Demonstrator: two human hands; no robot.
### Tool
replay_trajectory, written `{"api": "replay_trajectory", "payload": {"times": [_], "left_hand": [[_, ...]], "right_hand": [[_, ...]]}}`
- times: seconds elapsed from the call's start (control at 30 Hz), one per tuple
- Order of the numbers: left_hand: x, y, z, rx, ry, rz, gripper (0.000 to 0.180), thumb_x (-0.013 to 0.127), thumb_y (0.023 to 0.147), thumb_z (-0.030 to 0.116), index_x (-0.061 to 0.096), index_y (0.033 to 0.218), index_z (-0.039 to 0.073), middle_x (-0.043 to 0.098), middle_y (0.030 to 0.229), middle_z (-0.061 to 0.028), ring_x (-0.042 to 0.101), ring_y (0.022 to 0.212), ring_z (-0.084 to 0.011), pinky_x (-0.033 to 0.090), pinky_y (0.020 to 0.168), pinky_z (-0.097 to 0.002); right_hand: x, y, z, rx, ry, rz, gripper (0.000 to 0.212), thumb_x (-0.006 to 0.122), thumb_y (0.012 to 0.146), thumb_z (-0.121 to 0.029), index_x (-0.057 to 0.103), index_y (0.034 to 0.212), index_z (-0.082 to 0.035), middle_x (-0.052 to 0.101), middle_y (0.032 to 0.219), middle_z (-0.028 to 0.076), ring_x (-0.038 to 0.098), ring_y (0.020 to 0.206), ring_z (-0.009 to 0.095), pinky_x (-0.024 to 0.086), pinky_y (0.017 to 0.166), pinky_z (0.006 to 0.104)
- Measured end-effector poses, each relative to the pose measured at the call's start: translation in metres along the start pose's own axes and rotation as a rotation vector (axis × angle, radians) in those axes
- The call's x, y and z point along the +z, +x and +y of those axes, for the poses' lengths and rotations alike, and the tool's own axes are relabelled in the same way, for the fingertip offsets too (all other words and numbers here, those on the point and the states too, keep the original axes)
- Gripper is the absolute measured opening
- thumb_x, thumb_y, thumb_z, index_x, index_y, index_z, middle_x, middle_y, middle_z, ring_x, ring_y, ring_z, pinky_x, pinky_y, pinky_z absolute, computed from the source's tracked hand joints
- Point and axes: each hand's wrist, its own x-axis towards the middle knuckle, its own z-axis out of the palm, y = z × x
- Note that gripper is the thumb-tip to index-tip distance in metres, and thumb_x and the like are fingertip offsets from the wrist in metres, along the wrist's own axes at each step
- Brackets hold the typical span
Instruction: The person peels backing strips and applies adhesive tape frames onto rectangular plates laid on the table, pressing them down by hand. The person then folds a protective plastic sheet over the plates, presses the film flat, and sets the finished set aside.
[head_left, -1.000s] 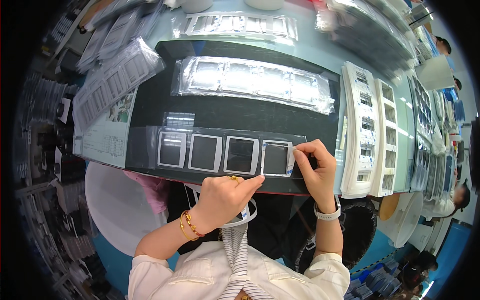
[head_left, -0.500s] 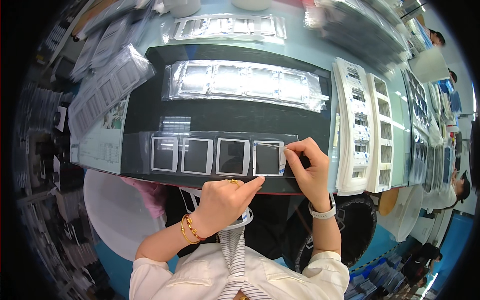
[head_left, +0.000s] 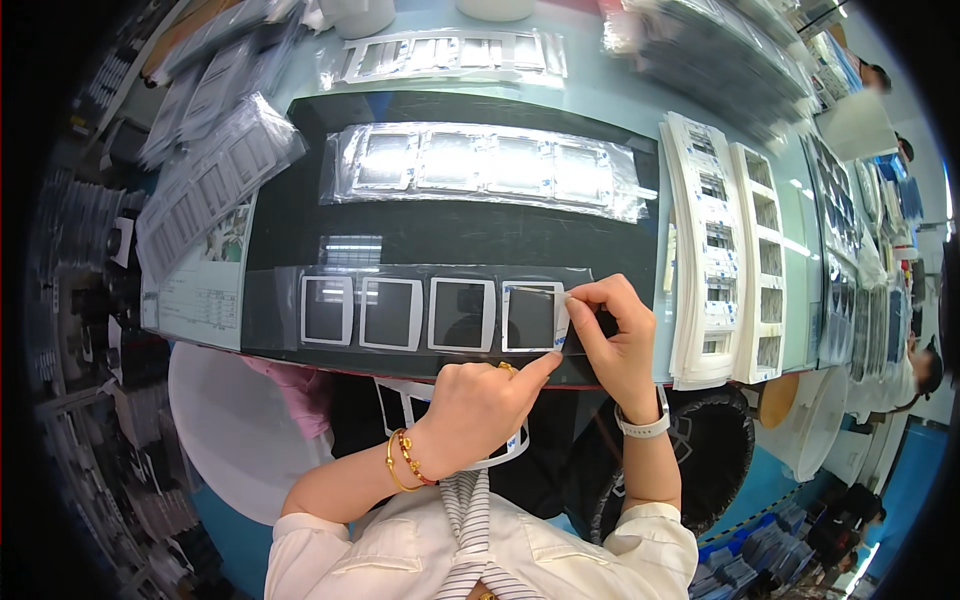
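A clear film with a row of several white rectangular frames (head_left: 391, 347) lies along the near edge of the dark mat (head_left: 440, 232). My right hand (head_left: 618, 325) pinches the upper right corner of the rightmost white frame (head_left: 530, 349), which has blue marks on its border. The tip of my left hand's (head_left: 478, 408) index finger touches that frame's lower right corner; its other fingers are curled. A white strip of frames (head_left: 393, 407) hangs below the table edge under my left hand and seems held in it, though the grip is hidden.
Beyond the row lies a shiny clear packet of frames (head_left: 487, 165). White frame strips stand stacked at right (head_left: 692, 250), with another strip (head_left: 760, 265) beside them. Film sheets (head_left: 215, 185) lie at left. A black-lined bin (head_left: 715, 460) stands below right.
My left hand has slid right along the frame's lower edge to its corner, and the hanging strip has shifted right with it. My right hand keeps its pinch.
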Motion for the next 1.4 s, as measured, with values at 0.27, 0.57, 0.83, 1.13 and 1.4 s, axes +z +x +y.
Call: {"api": "replay_trajectory", "payload": {"times": [0.27,0.57,0.83,1.13,1.4], "left_hand": [[0.001,-0.007,-0.003,0.04,0.013,0.004,0.031,0.072,0.087,0.018,0.07,0.118,0.012,0.06,0.056,-0.0021,0.062,0.047,-0.0179,0.045,0.043,-0.0314],[-0.018,-0.021,-0.01,-0.145,0.0,0.078,0.038,0.075,0.088,0.02,0.069,0.122,0.005,0.063,0.059,-0.0053,0.061,0.047,-0.0206,0.045,0.045,-0.0321],[-0.019,-0.015,-0.013,-0.148,0.045,0.071,0.039,0.074,0.089,0.022,0.068,0.123,0.005,0.064,0.06,-0.0059,0.06,0.047,-0.0205,0.045,0.046,-0.0324],[-0.022,0.004,-0.017,-0.169,0.096,0.048,0.041,0.072,0.09,0.026,0.067,0.124,0.003,0.059,0.055,-0.0073,0.058,0.045,-0.0245,0.042,0.044,-0.0354],[-0.021,0.008,-0.021,-0.132,0.132,0.029,0.046,0.072,0.09,0.024,0.063,0.13,0.003,0.06,0.057,-0.0068,0.059,0.045,-0.0244,0.043,0.044,-0.0359]], "right_hand": [[0.004,-0.001,0.001,-0.076,-0.096,0.027,0.009,0.071,0.086,0.002,0.069,0.095,0.0,0.063,0.098,0.012,0.065,0.081,0.022,0.053,0.071,0.0304],[0.005,0.001,-0.004,-0.075,-0.091,0.022,0.008,0.069,0.087,0.003,0.067,0.095,0.001,0.063,0.098,0.012,0.064,0.082,0.024,0.052,0.072,0.0321],[0.008,0.001,-0.003,-0.084,-0.139,0.022,0.006,0.069,0.088,0.0,0.067,0.094,0.001,0.063,0.099,0.013,0.064,0.085,0.028,0.052,0.073,0.0352],[0.01,0.0,-0.002,-0.089,-0.184,0.017,0.007,0.068,0.089,0.0,0.066,0.095,0.001,0.063,0.1,0.014,0.064,0.087,0.031,0.052,0.073,0.0374],[0.011,0.002,-0.006,-0.155,-0.326,0.074,0.016,0.069,0.087,0.001,0.069,0.103,-0.001,0.062,0.1,0.013,0.061,0.086,0.029,0.05,0.073,0.0368]]}}
